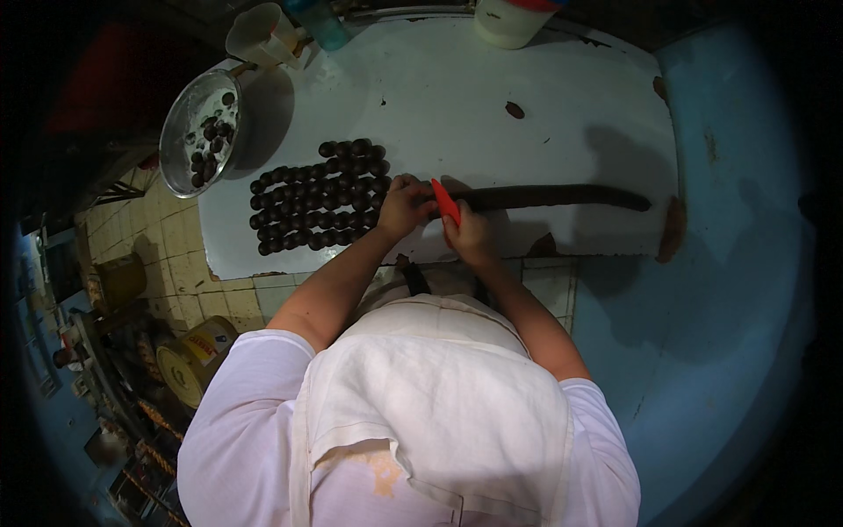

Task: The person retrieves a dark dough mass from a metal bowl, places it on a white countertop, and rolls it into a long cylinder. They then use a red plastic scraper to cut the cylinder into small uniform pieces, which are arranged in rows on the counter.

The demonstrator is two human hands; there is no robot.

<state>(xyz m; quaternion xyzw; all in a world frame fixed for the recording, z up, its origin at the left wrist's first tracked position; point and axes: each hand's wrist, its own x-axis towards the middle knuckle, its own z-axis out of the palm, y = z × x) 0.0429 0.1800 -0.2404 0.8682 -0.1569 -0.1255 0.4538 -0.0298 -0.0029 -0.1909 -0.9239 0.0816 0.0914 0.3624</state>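
A long dark brown dough rope point(562, 195) lies across the white table, stretching toward the right edge. At its left end, my left hand point(406, 207) closes its fingers around the dough. My right hand point(468, 230) grips a red scraper point(445, 202), its flat blade standing over the rope just beside my left fingers. The fingertips and the blade's lower edge are partly hidden. Left of my hands, dark round dough balls point(325, 198) sit in several close rows.
A metal bowl point(167, 145) with white powder and dark balls stands at the table's left edge. Behind it are a clear plastic jug point(255, 39) and a teal container point(320, 25). A white tub point(509, 25) stands at the back. A small dark scrap point(515, 110) lies mid-table. Yellow buckets point(183, 369) stand on the floor.
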